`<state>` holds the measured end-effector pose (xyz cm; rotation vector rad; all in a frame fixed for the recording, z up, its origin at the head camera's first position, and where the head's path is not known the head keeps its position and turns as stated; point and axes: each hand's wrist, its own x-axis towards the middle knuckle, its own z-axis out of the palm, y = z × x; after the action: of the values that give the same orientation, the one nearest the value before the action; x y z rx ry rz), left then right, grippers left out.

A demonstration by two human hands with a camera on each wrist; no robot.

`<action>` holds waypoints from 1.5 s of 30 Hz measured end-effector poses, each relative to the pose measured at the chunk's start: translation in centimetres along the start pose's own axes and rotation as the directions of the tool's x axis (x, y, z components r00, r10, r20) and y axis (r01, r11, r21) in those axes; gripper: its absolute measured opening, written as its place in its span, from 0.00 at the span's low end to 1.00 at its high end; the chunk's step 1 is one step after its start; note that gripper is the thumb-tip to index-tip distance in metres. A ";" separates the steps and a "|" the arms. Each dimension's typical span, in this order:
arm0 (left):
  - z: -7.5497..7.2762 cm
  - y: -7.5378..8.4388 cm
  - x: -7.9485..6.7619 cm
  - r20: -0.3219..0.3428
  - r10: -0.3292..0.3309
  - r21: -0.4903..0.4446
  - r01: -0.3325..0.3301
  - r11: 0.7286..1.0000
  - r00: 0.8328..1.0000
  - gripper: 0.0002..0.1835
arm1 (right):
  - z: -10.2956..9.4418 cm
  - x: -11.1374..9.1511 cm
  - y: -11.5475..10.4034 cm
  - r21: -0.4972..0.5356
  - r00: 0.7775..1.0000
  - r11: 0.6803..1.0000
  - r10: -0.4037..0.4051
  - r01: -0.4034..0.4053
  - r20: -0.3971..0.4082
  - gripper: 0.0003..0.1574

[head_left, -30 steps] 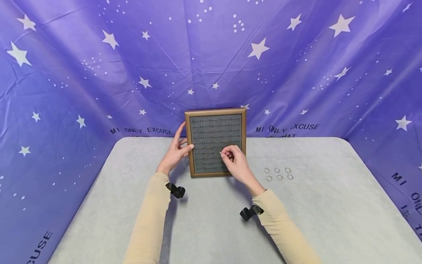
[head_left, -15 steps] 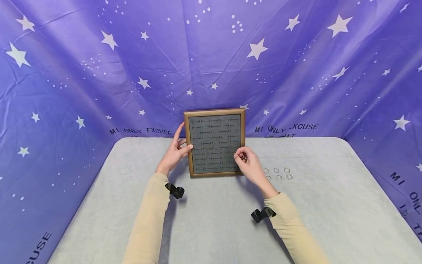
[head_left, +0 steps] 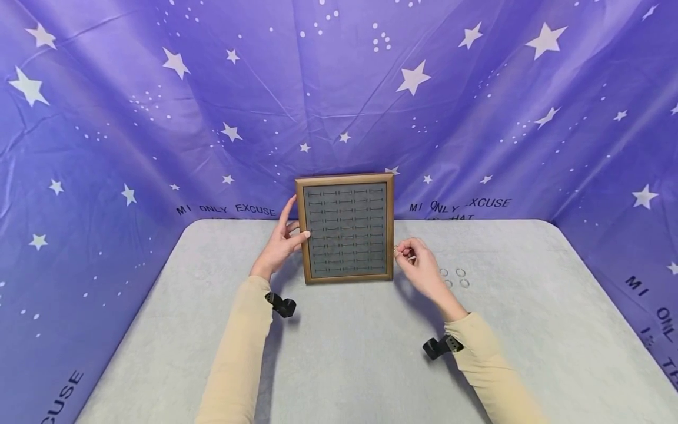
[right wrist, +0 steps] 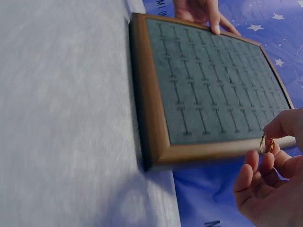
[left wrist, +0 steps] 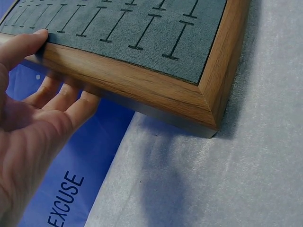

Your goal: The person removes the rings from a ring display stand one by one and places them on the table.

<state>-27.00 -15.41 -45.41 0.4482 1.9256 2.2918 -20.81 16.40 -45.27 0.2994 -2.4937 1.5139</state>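
Note:
A ring display box (head_left: 346, 229) with a wooden frame and dark grey slotted padding stands tilted up on the table. My left hand (head_left: 278, 250) grips its left side, thumb on the front of the frame and fingers behind, as the left wrist view also shows. Just off the right edge of the box, my right hand (head_left: 421, 268) pinches a gold ring (right wrist: 271, 145) between thumb and fingertips. On the table to the right lie several rings (head_left: 461, 277), partly hidden by my right hand.
A grey table (head_left: 339, 353) lies under everything. Behind and at both sides hangs a purple cloth (head_left: 339, 88) with white stars and printed letters. Each sleeve carries a small black wrist camera (head_left: 442, 347).
My right hand has moved right, from in front of the slotted padding to beyond the frame's right edge, with the ring in its fingertips. My left hand and the box stay nearly still.

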 end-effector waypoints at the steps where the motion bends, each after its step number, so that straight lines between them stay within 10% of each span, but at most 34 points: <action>1: 0.0 0.0 0.0 0.000 0.000 0.000 0.000 1.000 1.000 0.49 | -0.2 -0.1 0.2 -0.014 1.000 1.000 0.001 -0.001 0.000 0.04; 24: 0.0 -0.1 0.1 0.004 -0.023 -0.021 0.023 1.000 1.000 0.49 | -3.9 -3.0 5.3 -0.234 0.987 0.964 -0.098 0.125 0.127 0.04; 45: 0.2 0.6 -0.1 0.003 -0.029 0.010 0.029 1.000 1.000 0.48 | -5.7 -4.9 5.5 -0.374 0.947 0.908 -0.070 0.190 0.312 0.10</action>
<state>-26.77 -15.39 -44.85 0.4213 1.9294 2.2635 -17.19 24.22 -48.72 0.6450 -2.8644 0.9272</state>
